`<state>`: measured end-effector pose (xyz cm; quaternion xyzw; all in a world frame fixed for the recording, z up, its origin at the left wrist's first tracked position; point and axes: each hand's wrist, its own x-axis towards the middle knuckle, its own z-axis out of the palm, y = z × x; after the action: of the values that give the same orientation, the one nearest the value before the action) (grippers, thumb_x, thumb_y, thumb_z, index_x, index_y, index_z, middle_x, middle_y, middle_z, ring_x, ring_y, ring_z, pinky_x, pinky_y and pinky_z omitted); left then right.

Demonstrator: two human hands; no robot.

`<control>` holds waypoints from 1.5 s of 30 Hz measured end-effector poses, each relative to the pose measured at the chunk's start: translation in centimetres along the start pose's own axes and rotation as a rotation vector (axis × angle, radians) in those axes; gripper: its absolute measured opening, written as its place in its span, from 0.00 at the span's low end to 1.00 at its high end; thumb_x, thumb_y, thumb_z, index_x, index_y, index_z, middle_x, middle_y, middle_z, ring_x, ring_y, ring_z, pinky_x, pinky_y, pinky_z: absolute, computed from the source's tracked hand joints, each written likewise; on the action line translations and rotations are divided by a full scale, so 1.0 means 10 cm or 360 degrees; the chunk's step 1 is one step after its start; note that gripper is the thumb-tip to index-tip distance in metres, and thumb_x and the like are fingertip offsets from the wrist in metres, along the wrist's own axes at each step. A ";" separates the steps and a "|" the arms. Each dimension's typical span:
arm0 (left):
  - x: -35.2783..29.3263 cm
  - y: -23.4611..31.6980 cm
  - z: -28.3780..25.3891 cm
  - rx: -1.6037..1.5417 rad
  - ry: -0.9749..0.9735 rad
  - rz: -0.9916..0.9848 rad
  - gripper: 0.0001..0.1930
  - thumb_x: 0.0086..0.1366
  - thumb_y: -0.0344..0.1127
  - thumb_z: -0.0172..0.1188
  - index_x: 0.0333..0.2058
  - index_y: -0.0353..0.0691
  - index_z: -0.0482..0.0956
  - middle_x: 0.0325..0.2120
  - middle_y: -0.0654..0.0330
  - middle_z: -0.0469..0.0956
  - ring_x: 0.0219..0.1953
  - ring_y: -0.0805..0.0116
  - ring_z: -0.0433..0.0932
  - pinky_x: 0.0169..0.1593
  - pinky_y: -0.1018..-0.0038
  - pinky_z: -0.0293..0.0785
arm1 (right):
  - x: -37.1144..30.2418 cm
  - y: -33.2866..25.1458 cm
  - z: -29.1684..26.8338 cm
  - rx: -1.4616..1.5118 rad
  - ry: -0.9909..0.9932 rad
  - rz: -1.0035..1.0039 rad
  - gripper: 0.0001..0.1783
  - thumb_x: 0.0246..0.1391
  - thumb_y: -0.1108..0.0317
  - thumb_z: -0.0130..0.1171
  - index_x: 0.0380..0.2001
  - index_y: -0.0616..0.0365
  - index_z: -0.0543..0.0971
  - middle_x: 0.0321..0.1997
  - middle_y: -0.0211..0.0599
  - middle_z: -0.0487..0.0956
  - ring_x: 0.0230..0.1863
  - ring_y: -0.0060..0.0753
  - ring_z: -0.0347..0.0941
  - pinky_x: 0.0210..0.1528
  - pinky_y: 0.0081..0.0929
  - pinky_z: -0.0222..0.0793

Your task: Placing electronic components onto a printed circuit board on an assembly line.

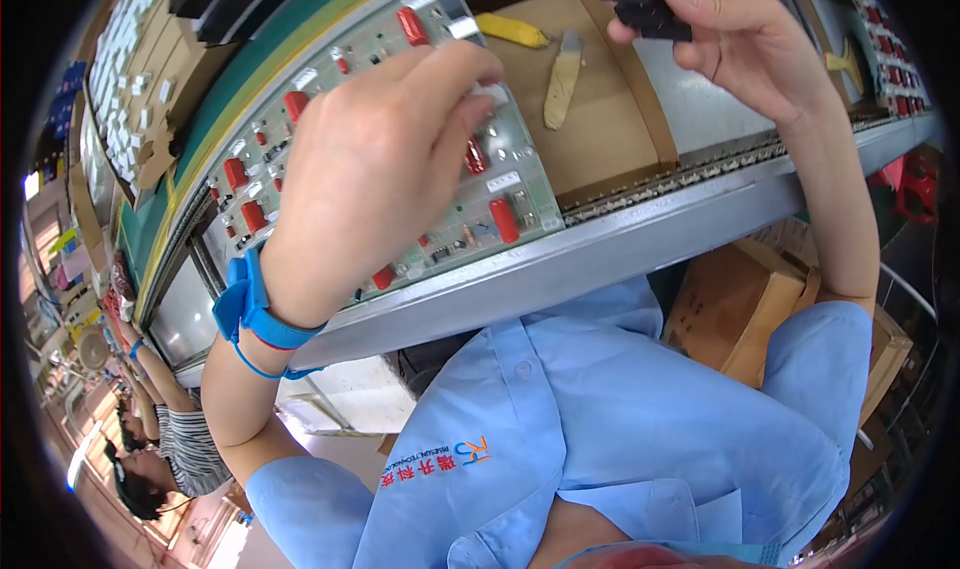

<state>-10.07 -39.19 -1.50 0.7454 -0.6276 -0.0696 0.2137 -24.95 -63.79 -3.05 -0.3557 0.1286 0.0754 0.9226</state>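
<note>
The right hand (740, 34) is pinching a black part (640, 7), its length running crosswise, rightward of the circuit board (537, 194) — cardboard tray (612, 119) lying between. The left hand (375, 134) is covering the board, nearer — grip contents indeterminable.

Your left hand (365, 159) hides the middle of the green circuit board with red blocklike components (525, 194); whether its curled fingertips pinch anything cannot be seen. The upper edge crops your right hand (750, 44), whose fingers partly cover the blocky black pieces (642, 11). The scattered white pieces (138, 84) are too small to identify.
</note>
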 end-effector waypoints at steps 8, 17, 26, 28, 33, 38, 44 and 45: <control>0.07 0.14 -0.01 0.0215 -0.0131 -0.0162 0.10 0.63 0.29 0.65 0.43 0.42 0.80 0.31 0.63 0.83 0.17 0.79 0.64 0.22 0.80 0.60 | -0.09 0.06 -0.05 -0.0306 0.0109 -0.0023 0.24 0.65 0.70 0.53 0.57 0.80 0.66 0.46 0.57 0.79 0.47 0.37 0.81 0.38 0.18 0.84; 0.00 0.02 0.01 0.0283 -0.0101 0.0246 0.11 0.63 0.24 0.63 0.43 0.42 0.81 0.34 0.61 0.83 0.25 0.73 0.79 0.29 0.79 0.74 | -0.14 0.12 0.06 -0.0606 0.0215 -0.0102 0.22 0.64 0.69 0.55 0.54 0.77 0.70 0.44 0.56 0.80 0.43 0.36 0.82 0.35 0.18 0.83; 0.07 0.08 0.00 0.0562 -0.0100 0.0535 0.17 0.53 0.21 0.63 0.42 0.47 0.82 0.34 0.63 0.81 0.30 0.60 0.80 0.32 0.71 0.77 | -0.05 0.21 0.44 -0.1242 0.0436 0.0087 0.21 0.53 0.67 0.70 0.47 0.67 0.76 0.39 0.37 0.82 0.29 0.16 0.77 0.28 0.12 0.74; 0.02 0.09 0.01 0.0610 -0.0149 0.0434 0.17 0.52 0.21 0.64 0.41 0.47 0.82 0.33 0.62 0.80 0.29 0.60 0.80 0.31 0.70 0.76 | 0.03 0.27 0.47 -0.1264 0.0403 0.0113 0.21 0.54 0.67 0.69 0.47 0.67 0.76 0.39 0.36 0.82 0.29 0.16 0.77 0.29 0.12 0.75; 0.16 0.41 -0.28 0.0831 -0.0618 0.0335 0.09 0.57 0.30 0.64 0.36 0.39 0.75 0.26 0.61 0.76 0.21 0.69 0.77 0.22 0.75 0.72 | 0.38 0.52 -0.05 -0.0780 -0.1048 -0.1104 0.22 0.54 0.65 0.69 0.47 0.66 0.77 0.37 0.35 0.82 0.28 0.15 0.76 0.29 0.13 0.74; 0.22 0.23 -0.19 0.0614 -0.0508 0.0276 0.08 0.56 0.29 0.63 0.34 0.40 0.74 0.26 0.59 0.78 0.23 0.65 0.79 0.23 0.73 0.73 | -0.02 0.26 0.55 -0.1346 0.0536 0.0104 0.20 0.54 0.65 0.68 0.45 0.67 0.77 0.37 0.36 0.82 0.28 0.17 0.77 0.29 0.13 0.74; 0.21 0.30 -0.10 0.0693 -0.0455 0.0172 0.08 0.55 0.26 0.63 0.35 0.38 0.76 0.25 0.58 0.78 0.23 0.61 0.79 0.25 0.70 0.74 | -0.02 0.30 0.42 -0.1360 0.0468 -0.0097 0.23 0.54 0.62 0.69 0.47 0.67 0.77 0.36 0.38 0.83 0.31 0.19 0.79 0.28 0.13 0.75; 0.21 0.31 -0.08 0.0679 -0.0472 0.0175 0.08 0.56 0.26 0.63 0.35 0.38 0.76 0.25 0.58 0.78 0.23 0.62 0.79 0.25 0.71 0.74 | 0.00 0.30 0.40 -0.1348 0.0420 -0.0133 0.23 0.53 0.62 0.69 0.47 0.67 0.78 0.36 0.38 0.83 0.32 0.19 0.80 0.28 0.13 0.74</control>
<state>-12.13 -41.42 0.78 0.7199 -0.6922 -0.0325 -0.0391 -24.95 -58.84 -2.10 -0.7138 0.1886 0.0379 0.6734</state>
